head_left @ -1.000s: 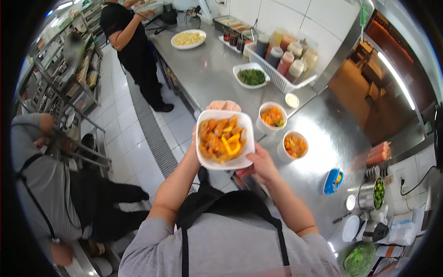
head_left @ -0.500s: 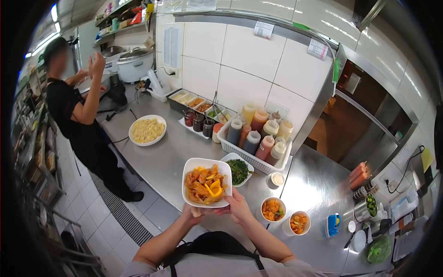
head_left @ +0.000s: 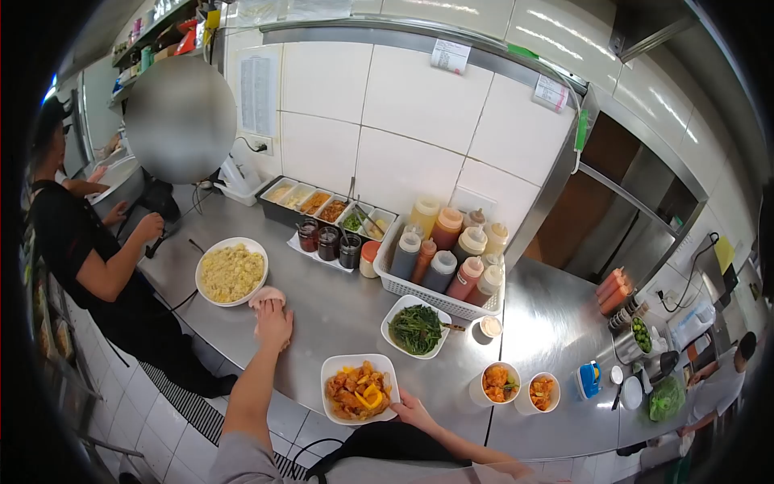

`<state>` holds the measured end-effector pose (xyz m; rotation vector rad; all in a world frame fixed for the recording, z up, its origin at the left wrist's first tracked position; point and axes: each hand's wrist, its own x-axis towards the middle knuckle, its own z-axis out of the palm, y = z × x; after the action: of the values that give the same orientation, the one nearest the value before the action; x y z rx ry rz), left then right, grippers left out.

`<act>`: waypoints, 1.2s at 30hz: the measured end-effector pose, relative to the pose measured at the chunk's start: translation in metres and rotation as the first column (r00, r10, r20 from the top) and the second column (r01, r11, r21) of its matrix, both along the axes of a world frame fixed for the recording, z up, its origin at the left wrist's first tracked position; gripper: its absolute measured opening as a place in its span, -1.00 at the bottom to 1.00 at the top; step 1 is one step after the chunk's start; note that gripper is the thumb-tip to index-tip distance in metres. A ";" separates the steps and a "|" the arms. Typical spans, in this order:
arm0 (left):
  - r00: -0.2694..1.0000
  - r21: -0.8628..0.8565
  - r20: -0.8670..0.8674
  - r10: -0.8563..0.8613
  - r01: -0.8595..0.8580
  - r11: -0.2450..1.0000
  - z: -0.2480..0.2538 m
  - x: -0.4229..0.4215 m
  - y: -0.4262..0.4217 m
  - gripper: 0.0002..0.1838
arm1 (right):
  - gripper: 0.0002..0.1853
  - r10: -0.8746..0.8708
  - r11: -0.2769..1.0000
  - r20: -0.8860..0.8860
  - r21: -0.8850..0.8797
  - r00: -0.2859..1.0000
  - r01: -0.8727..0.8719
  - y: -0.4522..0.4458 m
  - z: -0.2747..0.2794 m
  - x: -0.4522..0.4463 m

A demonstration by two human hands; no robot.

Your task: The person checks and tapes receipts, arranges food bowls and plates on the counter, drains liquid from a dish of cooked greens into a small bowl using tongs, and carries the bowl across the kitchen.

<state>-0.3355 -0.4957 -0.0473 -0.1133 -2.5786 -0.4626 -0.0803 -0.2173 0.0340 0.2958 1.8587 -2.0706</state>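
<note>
At the counter's front edge, a white square bowl holds orange-glazed pieces with yellow strips. My right hand grips this bowl by its right corner. My left hand reaches forward onto the steel counter, its fingers closed on a pale pink cloth. Just left of that cloth stands a round white bowl of pale yellow food. A white dish of dark greens sits behind and to the right of the square bowl.
Two white tubs of orange food stand on the right. A white basket of sauce bottles and a black tray of toppings line the wall. One co-worker stands at left, another person at far right.
My left hand has left the square bowl and moved left onto the counter with the cloth. The bowl, in my right hand, is lower. The view has shifted, and the left co-worker's arms are lower.
</note>
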 end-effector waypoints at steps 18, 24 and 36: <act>0.972 -0.008 -0.022 -0.233 0.233 0.972 0.025 0.002 -0.026 -0.75 | -0.48 -0.051 0.909 0.295 -0.382 0.954 0.166 -0.039 -0.032 -0.058; 0.979 0.454 0.198 -0.051 -0.045 0.890 -0.029 0.167 -0.128 -0.78 | -0.70 0.281 0.959 -0.042 0.052 0.959 -0.279 -0.084 -0.019 -0.034; 0.994 0.930 0.024 -0.102 -0.060 -0.364 0.066 0.218 -0.040 -0.56 | -0.60 0.900 0.421 -0.398 0.900 0.176 -0.117 -0.235 0.010 -0.079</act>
<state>-0.1173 -0.5360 0.0192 0.5198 -1.1778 -2.5796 -0.1593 -0.4523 0.0441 -1.5305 2.6169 -0.7031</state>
